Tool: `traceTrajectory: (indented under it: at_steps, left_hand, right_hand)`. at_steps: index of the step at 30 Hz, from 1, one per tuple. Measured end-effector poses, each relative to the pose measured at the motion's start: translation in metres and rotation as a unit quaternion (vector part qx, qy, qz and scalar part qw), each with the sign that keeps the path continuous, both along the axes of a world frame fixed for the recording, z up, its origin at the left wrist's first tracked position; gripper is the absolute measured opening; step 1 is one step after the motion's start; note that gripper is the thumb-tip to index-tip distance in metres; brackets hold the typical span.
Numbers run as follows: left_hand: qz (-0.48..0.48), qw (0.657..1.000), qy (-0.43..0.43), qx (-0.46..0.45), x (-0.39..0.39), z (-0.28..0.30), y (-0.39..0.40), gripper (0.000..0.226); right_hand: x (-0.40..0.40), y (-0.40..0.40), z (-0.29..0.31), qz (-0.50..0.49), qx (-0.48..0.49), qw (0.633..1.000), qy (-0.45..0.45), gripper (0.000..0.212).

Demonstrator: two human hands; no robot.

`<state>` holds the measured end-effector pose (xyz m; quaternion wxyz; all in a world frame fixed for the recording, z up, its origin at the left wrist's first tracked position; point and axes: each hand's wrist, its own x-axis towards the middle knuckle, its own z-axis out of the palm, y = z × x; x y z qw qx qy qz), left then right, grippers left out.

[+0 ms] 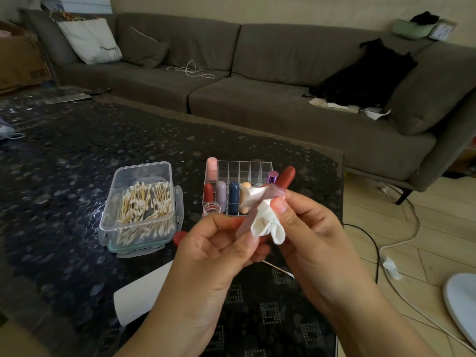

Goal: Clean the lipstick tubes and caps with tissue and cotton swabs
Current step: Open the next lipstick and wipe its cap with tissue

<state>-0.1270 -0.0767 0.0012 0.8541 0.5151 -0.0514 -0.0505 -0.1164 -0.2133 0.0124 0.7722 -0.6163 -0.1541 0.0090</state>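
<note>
Item: our left hand (219,249) pinches a lipstick (270,199) above the table (64,163); our right hand (306,225) pinches tissue (265,225) round it. Swabs (144,204) lie boxed alongside. Tote (90,39) reads, seemingly, "STARBUCKS".

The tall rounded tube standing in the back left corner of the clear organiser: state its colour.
Pale pink tube, seen in the head view, in the clear acrylic organiser.

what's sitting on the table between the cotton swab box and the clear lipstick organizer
In the head view, nothing stands between the swab box and the organizer, just dark table. A small clear jar sits at the organizer's near left corner, and a red cap lies nearer, beside the left hand.
</note>
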Motion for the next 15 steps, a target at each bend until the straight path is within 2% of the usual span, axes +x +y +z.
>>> traceTrajectory:
  at_steps: [3, 5, 7, 12, 15]
  left_hand:
    - [-0.067, 0.996, 0.049, -0.026, -0.0013, 0.0054, -0.0006, 0.01]
    - [-0.095, 0.991, 0.082, -0.04, -0.0012, 0.0069, 0.0001, 0.03]
    - [-0.076, 0.992, 0.092, -0.045, -0.001, 0.0075, 0.0004, 0.034]
    - [-0.014, 0.999, 0.03, -0.016, -0.0002, 0.0067, -0.0004, 0.01]
    - [0.017, 1.0, 0.02, -0.008, 0.0009, 0.0043, -0.0004, 0.015]
  right_hand:
    - [-0.0001, -0.0015, 0.0019, -0.01, -0.008, 1.0, -0.005, 0.03]
    - [-0.0007, -0.001, 0.0018, -0.006, -0.01, 1.0, -0.008, 0.031]
    - [-0.001, -0.0003, 0.0013, -0.001, -0.003, 1.0, -0.013, 0.031]
    - [0.0005, -0.0015, -0.0023, -0.002, -0.006, 1.0, -0.011, 0.028]
    - [0.0003, -0.0008, -0.0021, 0.01, 0.001, 1.0, -0.005, 0.032]
